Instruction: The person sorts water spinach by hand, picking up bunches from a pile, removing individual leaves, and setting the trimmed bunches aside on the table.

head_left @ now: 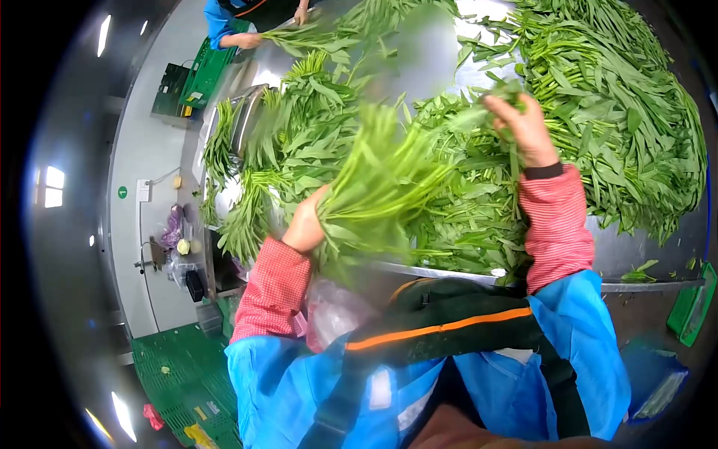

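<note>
Fanning leafy and green, the bunch (pixel 381 179) seems long-stemmed.

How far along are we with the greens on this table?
Done: several gathered bunches lie on the steel table at the picture's left. In hand: the left hand grips the held bunch while the right hand reaches into the central pile. Left: a large loose heap, so plenty remains.

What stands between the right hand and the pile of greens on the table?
Nothing visible does. The right hand touches the pile of greens on the metal table. The left hand holds a separate bunch nearer the body, off to the side.
</note>
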### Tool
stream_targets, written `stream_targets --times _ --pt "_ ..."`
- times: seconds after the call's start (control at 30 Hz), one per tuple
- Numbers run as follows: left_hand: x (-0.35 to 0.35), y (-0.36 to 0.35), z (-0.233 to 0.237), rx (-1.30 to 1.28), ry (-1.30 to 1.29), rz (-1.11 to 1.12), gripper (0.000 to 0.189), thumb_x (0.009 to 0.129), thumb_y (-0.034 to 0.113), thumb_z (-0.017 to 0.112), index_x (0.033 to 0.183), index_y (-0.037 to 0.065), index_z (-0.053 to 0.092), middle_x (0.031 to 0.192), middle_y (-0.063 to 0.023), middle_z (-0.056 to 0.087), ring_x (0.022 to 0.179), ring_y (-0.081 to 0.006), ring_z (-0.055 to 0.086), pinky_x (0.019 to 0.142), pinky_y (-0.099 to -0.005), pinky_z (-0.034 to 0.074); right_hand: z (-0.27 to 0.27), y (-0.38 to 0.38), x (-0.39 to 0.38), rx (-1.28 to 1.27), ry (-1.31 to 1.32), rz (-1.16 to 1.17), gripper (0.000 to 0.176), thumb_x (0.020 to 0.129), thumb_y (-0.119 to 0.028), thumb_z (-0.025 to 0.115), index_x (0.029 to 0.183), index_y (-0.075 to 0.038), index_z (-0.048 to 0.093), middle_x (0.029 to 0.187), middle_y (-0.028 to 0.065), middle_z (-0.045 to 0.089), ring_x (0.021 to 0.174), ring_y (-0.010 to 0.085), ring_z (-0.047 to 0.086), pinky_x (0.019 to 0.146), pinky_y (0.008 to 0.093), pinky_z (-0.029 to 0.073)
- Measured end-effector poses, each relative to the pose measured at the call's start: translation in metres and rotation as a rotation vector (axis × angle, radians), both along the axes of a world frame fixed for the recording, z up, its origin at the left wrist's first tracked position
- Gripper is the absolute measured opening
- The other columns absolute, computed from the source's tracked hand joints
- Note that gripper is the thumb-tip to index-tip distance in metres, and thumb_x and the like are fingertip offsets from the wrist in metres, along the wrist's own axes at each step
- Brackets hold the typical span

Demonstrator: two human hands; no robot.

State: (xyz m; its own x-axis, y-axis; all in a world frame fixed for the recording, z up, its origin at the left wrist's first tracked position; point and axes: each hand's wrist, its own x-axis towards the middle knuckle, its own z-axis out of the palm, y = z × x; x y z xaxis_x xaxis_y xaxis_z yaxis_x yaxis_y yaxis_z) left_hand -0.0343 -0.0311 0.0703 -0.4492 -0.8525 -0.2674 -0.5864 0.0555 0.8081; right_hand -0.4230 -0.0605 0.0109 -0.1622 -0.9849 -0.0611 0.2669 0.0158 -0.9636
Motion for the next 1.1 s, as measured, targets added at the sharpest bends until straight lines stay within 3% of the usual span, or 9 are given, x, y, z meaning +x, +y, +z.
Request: stream_targets --times 0.07,0.2,0.3,0.4,0.53,0.63,0.73,0.87,1.1 --pt "0.018 -0.003 -0.013 0.155 0.110 0.153 0.046 0.084 0.005 0.064 0.128 -0.002 0.050 0.116 -0.0112 0.063 0.104 -0.0170 0.059 0.092 -0.0289 0.046 0.012 0.015 -0.023 -0.051 -0.231 0.072 0.023 0.085 -0.026 0.069 0.098 -0.008 0.061 0.065 -0.0037 0.059 0.039 0.0029 0.041 0.036 0.0165 0.031" --pt "0.030 -0.009 -0.014 0.104 -0.056 0.104 0.049 0.081 0.008 0.067 0.127 -0.001 0.051 0.116 -0.0095 0.062 0.103 -0.0166 0.059 0.090 -0.0303 0.048 0.009 0.019 -0.053 -0.485 -0.690 0.442 0.021 0.090 -0.023 0.063 0.106 -0.010 0.058 0.074 0.0016 0.063 0.046 0.0041 0.048 0.041 0.0160 0.040" --pt "0.018 -0.007 -0.005 0.268 0.198 0.191 0.057 0.075 0.003 0.071 0.128 -0.001 0.050 0.117 -0.0092 0.061 0.102 -0.0179 0.060 0.088 -0.0312 0.049 -0.034 0.003 -0.021 -0.370 -0.126 0.529 0.026 0.086 -0.025 0.064 0.105 -0.008 0.060 0.096 0.0121 0.063 0.084 0.0211 0.062 0.065 0.0372 0.053" --pt "0.010 -0.005 0.003 0.385 0.319 0.193 0.057 0.074 0.000 0.069 0.128 -0.002 0.050 0.116 -0.0098 0.061 0.101 -0.0188 0.060 0.085 -0.0325 0.052 -0.022 0.014 0.022 -0.135 1.659 0.106 0.027 0.079 -0.027 0.069 0.095 -0.005 0.065 0.089 0.0135 0.064 0.082 0.0268 0.063 0.072 0.0400 0.050" --pt "0.013 -0.003 0.002 0.360 0.192 0.197 0.061 0.076 -0.003 0.067 0.132 -0.001 0.045 0.121 -0.0112 0.058 0.104 -0.0199 0.060 0.083 -0.0328 0.053 0.016 0.006 0.042 -0.306 0.778 0.195 0.048 0.076 -0.044 0.070 0.102 -0.004 0.063 0.090 0.0174 0.064 0.087 0.0311 0.062 0.076 0.0413 0.049" --pt "0.000 0.005 0.007 0.369 0.248 0.239 0.062 0.076 -0.004 0.067 0.134 0.000 0.043 0.124 -0.0112 0.056 0.106 -0.0201 0.059 0.085 -0.0331 0.053 -0.017 -0.009 0.069 -0.419 1.107 0.075 0.061 0.071 -0.045 0.075 0.111 -0.001 0.060 0.096 0.0156 0.064 0.087 0.0263 0.062 0.078 0.0356 0.049" --pt "0.003 0.008 0.007 0.389 0.278 0.244 0.064 0.077 -0.003 0.067 0.135 0.001 0.042 0.126 -0.0109 0.054 0.108 -0.0205 0.058 0.087 -0.0336 0.052 -0.064 -0.022 0.077 -0.339 0.583 0.318 0.032 0.085 -0.027 0.064 0.104 -0.001 0.065 0.094 0.0126 0.066 0.084 0.0222 0.062 0.077 0.0319 0.050" --pt "0.020 0.015 0.007 0.429 0.321 0.261 0.065 0.077 -0.003 0.067 0.136 0.001 0.040 0.128 -0.0106 0.052 0.110 -0.0209 0.056 0.090 -0.0342 0.050 -0.058 -0.022 0.023 0.213 0.056 0.059 0.018 0.092 -0.016 0.057 0.100 -0.003 0.067 0.089 0.0043 0.068 0.082 0.0127 0.061 0.076 0.0263 0.049" --pt "0.011 0.014 0.004 0.507 0.360 0.244 0.068 0.078 -0.003 0.068 0.139 0.002 0.037 0.133 -0.0099 0.049 0.115 -0.0217 0.054 0.095 -0.0353 0.048 0.016 -0.001 0.067 -0.194 0.416 0.082 0.032 0.087 -0.029 0.065 0.106 -0.003 0.064 0.078 0.0001 0.061 0.067 0.0076 0.053 0.058 0.0240 0.043"
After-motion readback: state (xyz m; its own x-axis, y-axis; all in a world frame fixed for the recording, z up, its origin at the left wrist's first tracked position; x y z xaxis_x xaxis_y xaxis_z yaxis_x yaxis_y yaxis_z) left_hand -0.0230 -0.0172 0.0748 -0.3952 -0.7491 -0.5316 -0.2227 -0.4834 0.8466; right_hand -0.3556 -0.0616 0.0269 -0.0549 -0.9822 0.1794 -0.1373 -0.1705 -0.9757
